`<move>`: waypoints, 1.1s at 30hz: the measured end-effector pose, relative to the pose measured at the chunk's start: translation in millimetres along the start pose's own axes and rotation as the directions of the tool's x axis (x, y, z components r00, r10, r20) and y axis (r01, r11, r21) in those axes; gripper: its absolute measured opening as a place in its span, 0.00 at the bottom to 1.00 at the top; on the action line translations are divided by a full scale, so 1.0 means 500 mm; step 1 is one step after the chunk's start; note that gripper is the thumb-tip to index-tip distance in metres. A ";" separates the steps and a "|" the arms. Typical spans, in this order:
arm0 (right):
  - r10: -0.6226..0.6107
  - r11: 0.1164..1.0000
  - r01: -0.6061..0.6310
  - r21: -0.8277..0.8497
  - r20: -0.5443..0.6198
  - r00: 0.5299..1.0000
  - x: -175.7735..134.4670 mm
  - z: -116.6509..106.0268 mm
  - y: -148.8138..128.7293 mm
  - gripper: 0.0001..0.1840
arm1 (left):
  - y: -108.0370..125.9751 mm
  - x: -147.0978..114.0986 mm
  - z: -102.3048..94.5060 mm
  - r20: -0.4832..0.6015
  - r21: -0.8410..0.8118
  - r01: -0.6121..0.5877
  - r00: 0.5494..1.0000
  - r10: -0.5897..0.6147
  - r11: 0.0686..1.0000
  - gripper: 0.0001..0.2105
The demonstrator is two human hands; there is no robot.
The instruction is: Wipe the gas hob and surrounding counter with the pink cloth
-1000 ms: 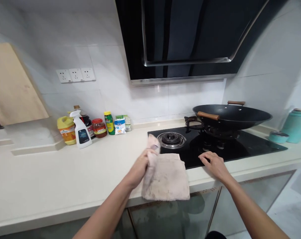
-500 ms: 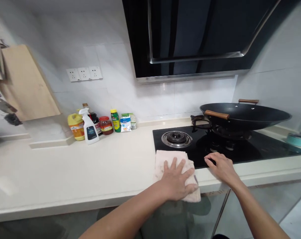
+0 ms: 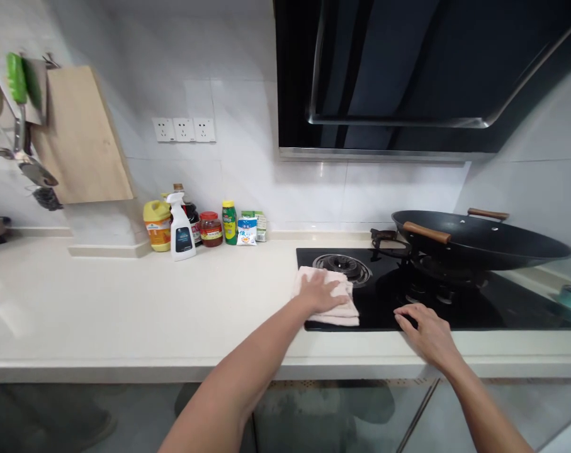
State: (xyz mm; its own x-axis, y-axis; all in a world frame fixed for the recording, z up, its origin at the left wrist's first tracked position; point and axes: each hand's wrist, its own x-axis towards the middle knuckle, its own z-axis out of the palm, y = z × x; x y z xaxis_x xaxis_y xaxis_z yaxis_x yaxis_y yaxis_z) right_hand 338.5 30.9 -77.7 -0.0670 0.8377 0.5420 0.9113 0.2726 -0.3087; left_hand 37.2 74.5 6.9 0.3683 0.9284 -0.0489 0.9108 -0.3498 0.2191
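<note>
My left hand [image 3: 319,294] lies flat with its fingers spread on a folded pale pink cloth [image 3: 339,314], pressing it onto the front left corner of the black glass cooktop [image 3: 379,318]. The cloth reaches the front of the left burner [image 3: 344,265] and covers part of its ring. My right hand [image 3: 427,330] rests at the cooktop's front edge, fingers curled and thumb close to the fingertips, with nothing seen in them. Behind it, a large black wok [image 3: 483,242] with wooden handles sits on the right burner.
Against the wall stand a white spray bottle [image 3: 182,233], a yellow jug [image 3: 157,226], a red-lidded jar [image 3: 211,231], a green bottle [image 3: 229,223] and a small packet [image 3: 247,231]. A range hood [image 3: 398,75] overhangs the cooktop. A cutting board [image 3: 84,138] hangs at left.
My left hand has pushed the cloth back from the counter's front edge, farther onto the cooktop near the left burner. My right hand stays at the front edge. The view has shifted left.
</note>
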 end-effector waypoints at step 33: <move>0.028 0.999 -0.028 -0.024 0.014 0.999 0.000 0.011 0.017 0.22 | -0.151 -0.134 -0.008 -0.095 0.073 0.213 0.974 -0.205 0.974 0.31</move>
State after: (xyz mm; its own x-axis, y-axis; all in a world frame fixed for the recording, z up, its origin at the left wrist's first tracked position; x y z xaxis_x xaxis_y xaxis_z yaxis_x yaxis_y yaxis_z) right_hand 344.2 35.7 -84.7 -0.0469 0.8517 0.5219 0.9222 0.2376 -0.3050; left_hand -57.0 39.5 -2.7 0.1540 0.9881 -0.0003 0.9795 -0.1526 0.1317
